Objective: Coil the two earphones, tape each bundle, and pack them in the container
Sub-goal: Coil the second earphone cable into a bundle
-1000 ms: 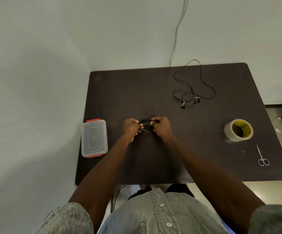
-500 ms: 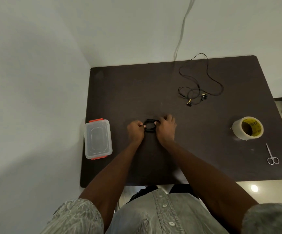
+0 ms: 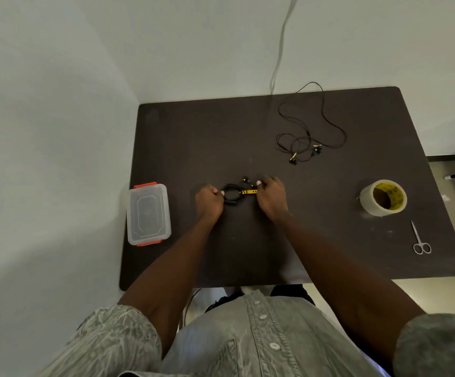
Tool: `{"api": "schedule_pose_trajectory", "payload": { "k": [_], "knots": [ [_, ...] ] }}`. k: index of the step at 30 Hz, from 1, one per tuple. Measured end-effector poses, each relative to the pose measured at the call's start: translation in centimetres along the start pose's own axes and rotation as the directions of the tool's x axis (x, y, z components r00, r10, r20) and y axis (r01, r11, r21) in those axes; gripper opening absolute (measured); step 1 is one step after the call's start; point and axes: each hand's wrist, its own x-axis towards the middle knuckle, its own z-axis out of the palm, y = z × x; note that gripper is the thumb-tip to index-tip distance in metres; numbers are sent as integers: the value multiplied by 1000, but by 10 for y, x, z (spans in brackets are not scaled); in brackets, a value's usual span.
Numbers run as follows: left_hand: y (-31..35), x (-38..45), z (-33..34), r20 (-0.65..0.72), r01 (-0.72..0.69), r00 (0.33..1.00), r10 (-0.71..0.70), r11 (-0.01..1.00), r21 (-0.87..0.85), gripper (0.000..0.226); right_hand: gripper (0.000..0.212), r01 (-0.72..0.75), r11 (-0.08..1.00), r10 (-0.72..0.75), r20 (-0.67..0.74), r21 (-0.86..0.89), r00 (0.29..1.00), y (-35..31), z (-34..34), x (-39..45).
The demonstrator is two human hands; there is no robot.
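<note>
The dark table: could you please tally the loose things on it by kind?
Black earphones: 2, a coiled set with yellow accents in the grip of the left hand and right hand, and an uncoiled set.
Clear plastic container with orange clips: 1
Roll of clear tape: 1
Small metal scissors: 1
Total: 5

Dim, soft indoor light; wide-angle bending at edges; slight softness; faint sheen on table (image 3: pixel 329 240).

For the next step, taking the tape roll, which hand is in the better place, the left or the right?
Probably the right hand. The tape roll stands on its side of the table, with the scissors nearby. The left hand grips the coiled earphone and can hold it meanwhile.
</note>
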Motion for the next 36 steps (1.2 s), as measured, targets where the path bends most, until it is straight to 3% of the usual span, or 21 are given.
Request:
{"api": "schedule_pose_trajectory", "payload": {
  "k": [9, 14, 18, 22, 25, 27, 29, 32, 33, 34, 36],
  "knots": [
    [45, -26, 18, -170, -138, 975, 144, 989, 48, 7, 21, -84, 995, 82, 32, 62, 996, 29, -67, 1],
    [102, -31, 58, -87, -228, 969, 232, 973, 45, 4, 24, -104, 989, 110, -53, 109, 993, 59, -118, 28],
    [146, -26, 96, 49, -347, 938, 344, 913, 215, 20, 40, -38, 999, 39, -12, 26, 999, 80, -155, 54],
    [174, -19, 119, -23, -343, 933, 360, 905, 252, 38, 39, 20, 996, -20, 5, -84, 1000, 98, -175, 78],
    [194, -5, 128, 100, -411, 905, 415, 784, 466, 76, 40, 15, 998, -13, 34, -66, 999, 110, -184, 91],
    [201, 11, 134, 182, -446, 888, 422, 698, 560, 87, 35, 27, 998, -24, 49, -62, 998, 119, -187, 96],
    [208, 22, 139, 215, -441, 890, 402, 638, 631, 82, 30, 39, 997, -36, 56, -60, 998, 127, -190, 97],
    [214, 29, 140, 199, -409, 894, 401, 552, 726, 40, 28, 51, 998, -49, 41, -46, 998, 133, -194, 98],
    [215, 30, 140, 154, -385, 902, 403, 592, 707, 28, 26, 49, 998, -47, 40, -35, 998, 134, -196, 97],
    [213, 30, 141, 74, -338, 922, 380, 697, 633, 22, 23, 50, 999, -49, 37, -21, 998, 135, -196, 98],
    [216, 22, 137, -73, -199, 972, 222, 951, 235, 17, 18, 40, 999, -41, 34, 10, 999, 134, -198, 98]
  ]
}}
